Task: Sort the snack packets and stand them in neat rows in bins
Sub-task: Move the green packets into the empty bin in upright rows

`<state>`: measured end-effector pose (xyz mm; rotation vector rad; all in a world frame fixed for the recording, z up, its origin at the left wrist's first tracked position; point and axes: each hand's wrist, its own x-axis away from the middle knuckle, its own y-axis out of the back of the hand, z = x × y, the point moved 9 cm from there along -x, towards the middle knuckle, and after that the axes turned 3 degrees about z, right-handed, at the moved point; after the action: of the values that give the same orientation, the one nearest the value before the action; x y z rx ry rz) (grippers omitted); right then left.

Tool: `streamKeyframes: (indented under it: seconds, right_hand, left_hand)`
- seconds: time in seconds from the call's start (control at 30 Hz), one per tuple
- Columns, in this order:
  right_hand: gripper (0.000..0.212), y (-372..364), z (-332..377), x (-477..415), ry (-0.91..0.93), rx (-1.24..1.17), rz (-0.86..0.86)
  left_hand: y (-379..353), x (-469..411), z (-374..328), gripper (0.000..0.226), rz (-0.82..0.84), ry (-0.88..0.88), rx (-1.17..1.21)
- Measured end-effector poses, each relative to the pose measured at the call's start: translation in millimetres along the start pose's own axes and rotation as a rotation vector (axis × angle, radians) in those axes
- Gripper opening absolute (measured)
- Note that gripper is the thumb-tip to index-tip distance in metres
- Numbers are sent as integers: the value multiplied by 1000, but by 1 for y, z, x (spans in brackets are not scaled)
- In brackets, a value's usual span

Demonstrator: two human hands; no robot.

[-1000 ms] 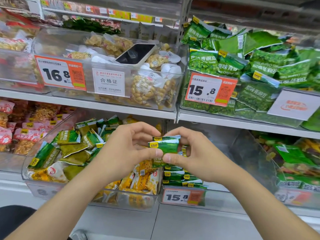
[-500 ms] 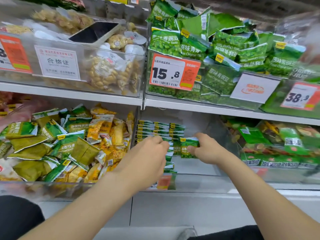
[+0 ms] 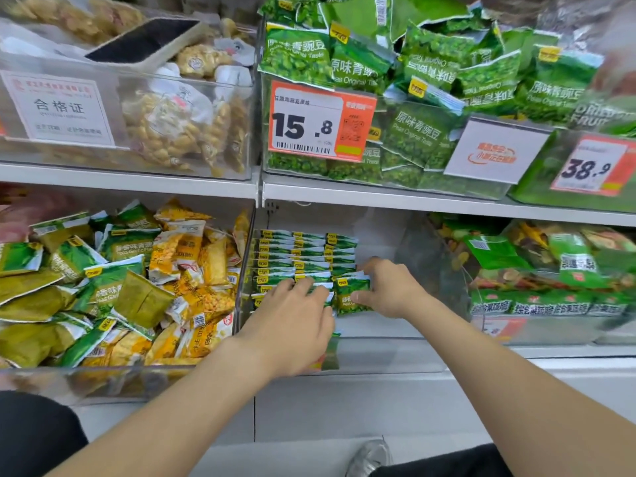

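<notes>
Since a second earlier, both hands had been brought down from in front of the shelf and into the clear bin [image 3: 382,327] on the lower shelf, with the packet carried along. Over the last half second little more than the view was shifted. The green packet [image 3: 351,297] was pinched upright between thumb and fingers of the right hand [image 3: 390,290] and set against the near end of the right-hand row, apparently so it would stand in line rather than fall flat. The left hand [image 3: 292,315] was laid with fairly straight, spread fingers over the tops of the standing rows [image 3: 303,256]. Nothing was gripped by it, and the contact was judged a steadying press to stop the front packets tipping while the new one was seated. Three rows were seen at the left and back of the bin, with the right side bare, so filling was judged partly done. Unsorted green and yellow packets were still heaped in the mixed bin [image 3: 103,380] just to the left, so plenty was left to sort. Release of the pinched packet was judged the next step, and toppling of the front row the main risk. Loose pea packets were piled behind the price tag [image 3: 320,123] on the shelf above.
</notes>
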<state>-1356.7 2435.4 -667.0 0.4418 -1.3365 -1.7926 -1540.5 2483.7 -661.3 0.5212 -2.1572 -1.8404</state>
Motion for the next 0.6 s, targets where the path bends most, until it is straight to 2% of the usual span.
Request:
streamKeyframes:
  seconds: [0.1,0.23,0.3,0.37,0.43,0.5,0.57,0.6]
  right_hand:
    - [78,-10,6,-1,-47,-70,16]
    - [52,-13,15,-1,-61,-100,-35]
    - [55,-10,20,3,-69,-75,-33]
    - [58,-4,28,11,-86,45,-19]
    - [58,8,39,22,-88,202,-18]
    - [40,24,60,35,-43,254,-69]
    - [16,39,87,47,75,231,-174]
    - [13,43,104,56,160,180,-221]
  left_hand:
    - [4,3,-3,74,2,-1,-24]
    - [13,10,-6,69,-12,18,-74]
    - [23,16,-10,51,-66,-27,-123]
    - [47,28,-22,23,-171,-90,-203]
    - [57,38,-27,16,-171,-136,-129]
    - [65,50,-21,22,-206,-138,-98]
    - [79,62,-13,21,-296,-145,-82]
    - [86,68,-6,21,-338,-127,-63]
